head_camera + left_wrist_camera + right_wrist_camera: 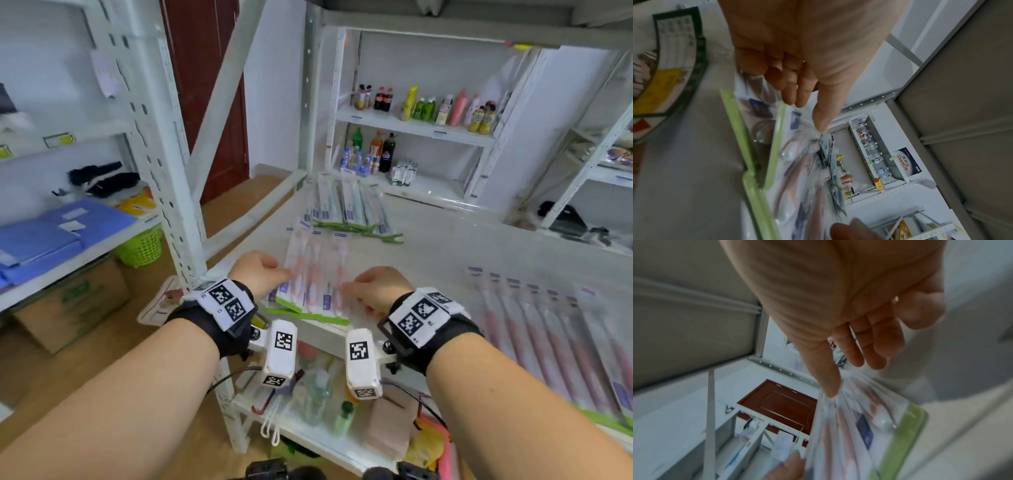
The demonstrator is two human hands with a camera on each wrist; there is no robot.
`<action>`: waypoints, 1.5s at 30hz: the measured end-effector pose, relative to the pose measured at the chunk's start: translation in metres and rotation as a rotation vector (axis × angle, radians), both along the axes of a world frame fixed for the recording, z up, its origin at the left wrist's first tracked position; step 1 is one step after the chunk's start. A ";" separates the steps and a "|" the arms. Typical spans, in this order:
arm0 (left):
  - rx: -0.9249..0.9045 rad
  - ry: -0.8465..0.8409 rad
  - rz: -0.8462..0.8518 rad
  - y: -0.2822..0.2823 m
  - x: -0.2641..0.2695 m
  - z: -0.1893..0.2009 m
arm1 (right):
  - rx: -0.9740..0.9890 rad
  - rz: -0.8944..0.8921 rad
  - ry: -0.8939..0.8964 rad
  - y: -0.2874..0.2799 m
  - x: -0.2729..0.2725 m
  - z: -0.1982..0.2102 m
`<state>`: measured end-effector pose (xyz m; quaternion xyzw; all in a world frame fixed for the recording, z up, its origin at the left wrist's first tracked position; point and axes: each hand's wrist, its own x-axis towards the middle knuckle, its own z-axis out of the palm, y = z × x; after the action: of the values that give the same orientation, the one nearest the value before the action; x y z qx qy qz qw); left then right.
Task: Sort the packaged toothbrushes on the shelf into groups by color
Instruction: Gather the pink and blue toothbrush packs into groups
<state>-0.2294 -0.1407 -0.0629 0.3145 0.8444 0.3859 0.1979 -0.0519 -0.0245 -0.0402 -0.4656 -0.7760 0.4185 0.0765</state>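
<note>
The pink toothbrush packs (317, 274) are clear-wrapped with green ends. The left hand (259, 270) pinches them at 9 o'clock, the right hand (378, 286) at 3 o'clock.

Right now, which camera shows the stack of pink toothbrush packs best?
The head view: the whole pink toothbrush stack shows, held between both hands. The left wrist view shows only blurred packs and their green edges; the right wrist view one blurred corner.

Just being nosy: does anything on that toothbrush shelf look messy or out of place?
Slightly. The green toothbrush packs at the back are fanned unevenly, with a few bottom ends sticking out at angles. The pink packs held by the left hand and right hand overlap loosely.
</note>
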 end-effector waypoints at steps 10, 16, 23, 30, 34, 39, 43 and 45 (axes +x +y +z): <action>-0.127 -0.056 -0.134 0.004 -0.004 0.004 | 0.096 0.071 -0.304 -0.003 -0.025 -0.007; -0.157 -0.076 -0.146 0.006 -0.009 0.003 | 0.117 0.009 -0.406 0.005 -0.018 -0.003; -0.162 -0.083 -0.143 0.005 -0.008 0.005 | 0.112 -0.043 -0.432 0.008 -0.005 -0.001; -0.082 -0.133 -0.050 0.004 -0.004 0.006 | 0.150 -0.018 -0.404 0.008 0.014 0.011; 0.027 -0.226 0.017 0.004 -0.003 0.005 | 0.154 -0.010 -0.336 0.007 0.027 0.017; 0.218 -0.388 0.163 0.001 0.003 0.003 | 0.125 0.039 -0.252 0.008 0.047 0.024; 0.317 -0.382 0.193 0.009 0.018 0.003 | 0.117 0.037 -0.141 0.016 0.067 0.026; 0.313 -0.375 0.168 0.017 0.030 0.006 | 0.082 -0.008 -0.035 0.022 0.079 0.023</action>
<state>-0.1994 -0.1242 -0.0565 0.1929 0.7460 0.5786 0.2673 0.0267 -0.0024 -0.0175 -0.4724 -0.7919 0.3779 0.0837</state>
